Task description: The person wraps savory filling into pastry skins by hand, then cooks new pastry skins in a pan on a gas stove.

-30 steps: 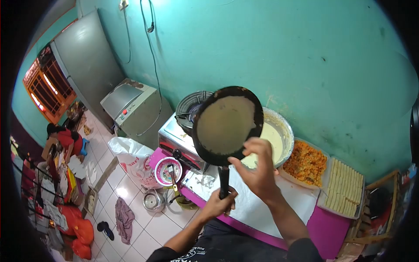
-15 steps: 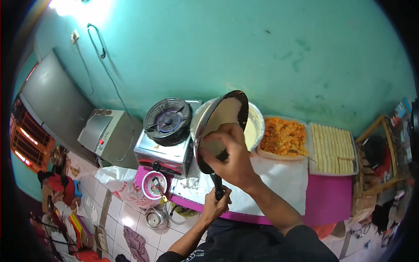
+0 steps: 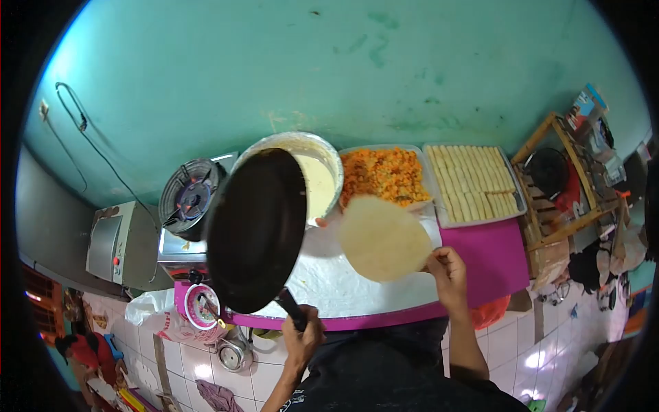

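My left hand (image 3: 303, 336) is closed round the handle of a black frying pan (image 3: 257, 230), which is tilted, with its dark inside showing and no wrapper in it. My right hand (image 3: 447, 275) pinches the edge of a thin, round, pale wrapper (image 3: 384, 239), held above the white sheet (image 3: 336, 285). Partly hidden behind the pan is a large bowl of pale batter (image 3: 318, 185). Beyond the wrapper sits a tray of orange filling (image 3: 384, 173). Rows of pale rolls (image 3: 473, 180) fill another tray at the right.
A gas stove (image 3: 189, 199) with a lit burner stands left of the pan. A pink bowl (image 3: 200, 306) with a brush is at the table's left end. At the right stands a wooden rack (image 3: 573, 182). A person (image 3: 93, 353) is on the floor at the lower left.
The wrapper has come out of the pan and hangs from my right hand, which has moved right. The pan has moved left and turned its inside to view. The camera view has shifted right.
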Tool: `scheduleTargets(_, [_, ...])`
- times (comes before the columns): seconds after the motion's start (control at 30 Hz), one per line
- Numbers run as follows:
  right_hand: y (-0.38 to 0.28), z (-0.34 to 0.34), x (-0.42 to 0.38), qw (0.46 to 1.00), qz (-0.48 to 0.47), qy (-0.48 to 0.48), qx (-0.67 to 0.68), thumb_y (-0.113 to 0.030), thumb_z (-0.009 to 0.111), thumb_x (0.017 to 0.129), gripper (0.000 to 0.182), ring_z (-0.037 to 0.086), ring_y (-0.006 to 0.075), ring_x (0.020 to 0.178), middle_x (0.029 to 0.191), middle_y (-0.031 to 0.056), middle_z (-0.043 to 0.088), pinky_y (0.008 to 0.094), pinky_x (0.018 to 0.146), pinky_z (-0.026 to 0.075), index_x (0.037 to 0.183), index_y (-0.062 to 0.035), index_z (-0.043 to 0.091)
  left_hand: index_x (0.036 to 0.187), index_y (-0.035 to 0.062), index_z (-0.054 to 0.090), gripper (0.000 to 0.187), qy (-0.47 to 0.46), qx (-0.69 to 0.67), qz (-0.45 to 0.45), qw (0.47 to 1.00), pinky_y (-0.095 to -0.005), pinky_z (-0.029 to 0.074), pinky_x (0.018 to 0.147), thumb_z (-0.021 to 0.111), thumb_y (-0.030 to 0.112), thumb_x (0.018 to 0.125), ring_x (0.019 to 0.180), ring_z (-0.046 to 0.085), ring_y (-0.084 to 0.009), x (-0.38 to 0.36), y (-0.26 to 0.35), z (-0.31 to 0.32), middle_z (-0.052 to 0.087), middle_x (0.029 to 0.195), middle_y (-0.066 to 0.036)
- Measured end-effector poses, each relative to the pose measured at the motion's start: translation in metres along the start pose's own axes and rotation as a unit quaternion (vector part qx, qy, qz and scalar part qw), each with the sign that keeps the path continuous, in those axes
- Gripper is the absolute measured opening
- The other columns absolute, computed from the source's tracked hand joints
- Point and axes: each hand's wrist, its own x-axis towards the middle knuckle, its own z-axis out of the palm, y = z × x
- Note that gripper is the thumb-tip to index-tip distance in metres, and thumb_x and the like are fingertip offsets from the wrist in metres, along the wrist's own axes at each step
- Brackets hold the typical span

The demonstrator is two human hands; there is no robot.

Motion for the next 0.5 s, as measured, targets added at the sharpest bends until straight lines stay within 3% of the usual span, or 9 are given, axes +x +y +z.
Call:
scheduleTargets(0.07, [0.013, -0.042, -0.015, 0.979, 0.035, 0.020, -0.200, -0.009, 0.065, 0.093, 0.019, 0.064, 0.0133, 0.088, 0.095, 0.0081, 0.064, 0.0281, 0.081, 0.053, 0.109, -0.0002, 0.058, 0.096, -0.0007, 0.056, 0.011, 0.023, -0.028, 0.013, 0.999, -0.0262, 0.041, 0.039, 0.058, 0.010, 0.098, 0.041, 0.054, -0.0132, 0.003, 0.001, -0.006, 0.060, 0.060, -0.008])
scheduleTargets(0.1, [0.015, -0.055, -0.022, 0.942, 0.066, 0.038, -0.326, -0.010, 0.067, 0.093, 0.024, 0.064, 0.0140, 0.089, 0.096, 0.0083, 0.063, 0.0282, 0.081, 0.053, 0.113, -0.0010, 0.058, 0.098, -0.0006, 0.054, 0.010, 0.034, -0.033, 0.027, 0.999, -0.0266, 0.041, 0.038, 0.057, 0.009, 0.098, 0.040, 0.052, -0.0134, 0.006, 0.003, -0.011, 0.059, 0.060, -0.009])
scheduleTargets(0.2, [0.031, -0.059, -0.017, 0.951, 0.060, 0.060, -0.297, -0.011, 0.070, 0.091, 0.033, 0.064, 0.0161, 0.088, 0.095, 0.0090, 0.062, 0.0303, 0.081, 0.053, 0.120, -0.0032, 0.058, 0.100, -0.0009, 0.053, 0.012, 0.044, -0.043, 0.048, 0.997, -0.0264, 0.040, 0.036, 0.056, 0.011, 0.100, 0.038, 0.050, -0.0142, 0.021, 0.004, -0.027, 0.059, 0.060, -0.011])
scheduleTargets(0.23, [0.038, -0.049, -0.011, 0.963, 0.047, 0.027, -0.265, -0.015, 0.072, 0.090, 0.039, 0.063, 0.0163, 0.087, 0.093, 0.0086, 0.062, 0.0310, 0.079, 0.053, 0.124, -0.0038, 0.056, 0.100, -0.0010, 0.053, 0.014, 0.054, -0.034, 0.050, 0.997, -0.0264, 0.040, 0.036, 0.056, 0.012, 0.100, 0.038, 0.051, -0.0146, 0.025, 0.007, -0.030, 0.059, 0.060, -0.011])
scheduleTargets(0.27, [0.032, -0.019, 0.002, 0.972, 0.030, -0.006, -0.231, -0.018, 0.074, 0.089, 0.046, 0.063, 0.0166, 0.085, 0.092, 0.0081, 0.061, 0.0318, 0.078, 0.053, 0.128, -0.0043, 0.055, 0.101, -0.0015, 0.052, 0.016, 0.059, -0.025, 0.051, 0.997, -0.0265, 0.040, 0.035, 0.056, 0.014, 0.101, 0.038, 0.051, -0.0150, 0.029, 0.010, -0.031, 0.059, 0.061, -0.011])
scheduleTargets(0.33, [0.017, 0.044, 0.027, 0.952, 0.017, -0.101, -0.289, -0.025, 0.078, 0.085, 0.060, 0.062, 0.0186, 0.078, 0.090, 0.0091, 0.061, 0.0329, 0.073, 0.053, 0.135, -0.0062, 0.051, 0.101, -0.0017, 0.052, 0.017, 0.068, -0.041, 0.057, 0.995, -0.0266, 0.040, 0.035, 0.056, 0.015, 0.101, 0.038, 0.050, -0.0149, 0.035, 0.011, -0.031, 0.059, 0.061, -0.012])
scheduleTargets(0.4, [0.017, 0.102, 0.049, 0.933, -0.092, -0.156, -0.310, -0.031, 0.081, 0.082, 0.071, 0.060, 0.0203, 0.075, 0.087, 0.0098, 0.060, 0.0340, 0.069, 0.052, 0.139, -0.0079, 0.047, 0.100, -0.0016, 0.051, 0.020, 0.085, -0.059, 0.056, 0.993, -0.0269, 0.040, 0.035, 0.057, 0.017, 0.101, 0.037, 0.050, -0.0148, 0.035, 0.011, -0.031, 0.059, 0.061, -0.012])
scheduleTargets(0.5, [0.016, 0.172, 0.080, 0.932, -0.199, -0.163, -0.256, -0.030, 0.080, 0.082, 0.058, 0.063, 0.0249, 0.073, 0.083, 0.0123, 0.061, 0.0372, 0.068, 0.052, 0.129, -0.0062, 0.057, 0.100, -0.0012, 0.051, 0.022, 0.093, -0.054, 0.064, 0.992, -0.0269, 0.040, 0.036, 0.058, 0.020, 0.101, 0.038, 0.050, -0.0142, 0.026, 0.004, -0.038, 0.059, 0.061, -0.010])
